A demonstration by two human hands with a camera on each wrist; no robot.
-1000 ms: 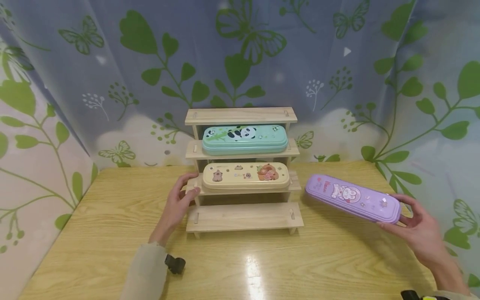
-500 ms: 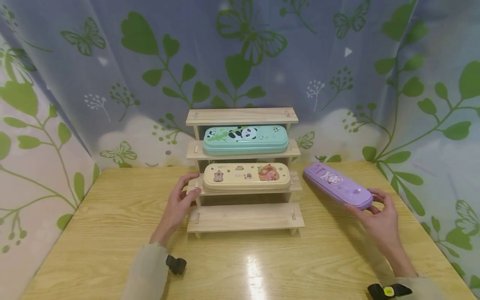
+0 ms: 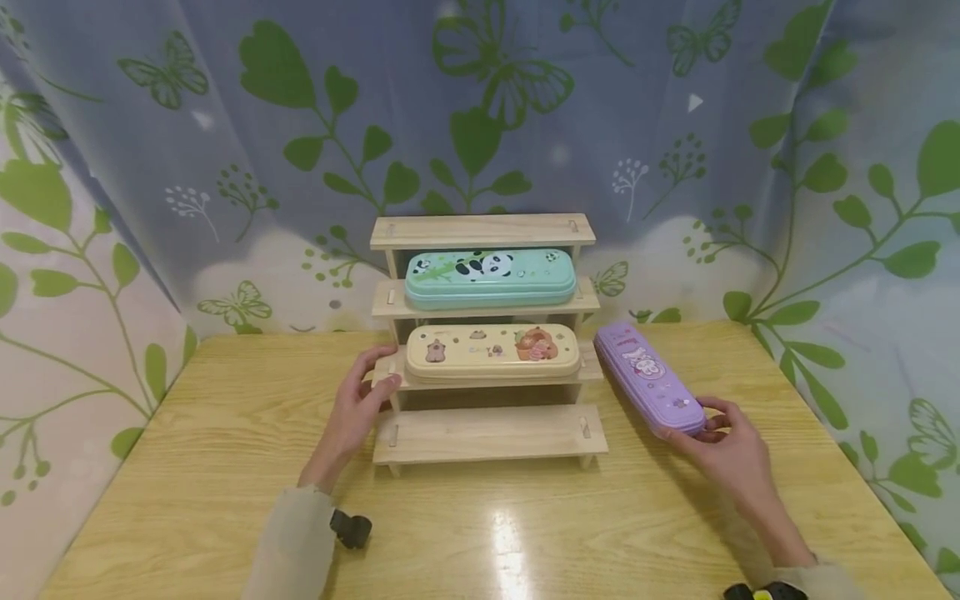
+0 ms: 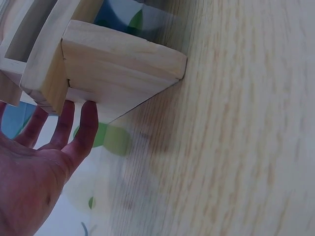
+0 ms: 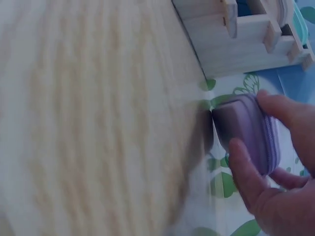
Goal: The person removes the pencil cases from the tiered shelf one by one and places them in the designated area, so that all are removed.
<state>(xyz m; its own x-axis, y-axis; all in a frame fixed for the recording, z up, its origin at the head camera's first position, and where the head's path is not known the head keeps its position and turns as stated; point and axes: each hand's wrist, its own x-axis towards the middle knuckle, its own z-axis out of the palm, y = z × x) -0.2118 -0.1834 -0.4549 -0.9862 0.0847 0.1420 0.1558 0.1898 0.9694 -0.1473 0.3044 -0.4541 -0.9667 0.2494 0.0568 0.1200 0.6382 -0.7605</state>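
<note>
At the near end of a purple pencil case (image 3: 648, 375), my right hand (image 3: 723, 446) grips it between thumb and fingers. The case has a cartoon figure on its lid and slants with its far end close to the right side of a stepped wooden rack (image 3: 487, 435). In the right wrist view the case (image 5: 251, 132) is seen end-on, held off the table. My left hand (image 3: 363, 400) holds the rack's left end at the second step from the bottom. Its fingertips (image 4: 88, 110) touch the side panel in the left wrist view.
A cream pencil case (image 3: 487, 352) lies on the rack's second step from the bottom. A mint panda pencil case (image 3: 491, 279) is one step higher. The wood-grain table (image 3: 270, 417) meets leaf-patterned curtains (image 3: 315, 167) at the back and sides.
My right hand has brought the purple pencil case leftward, towards the rack, and turned it so that it points more away from me. My left hand stays on the rack.
</note>
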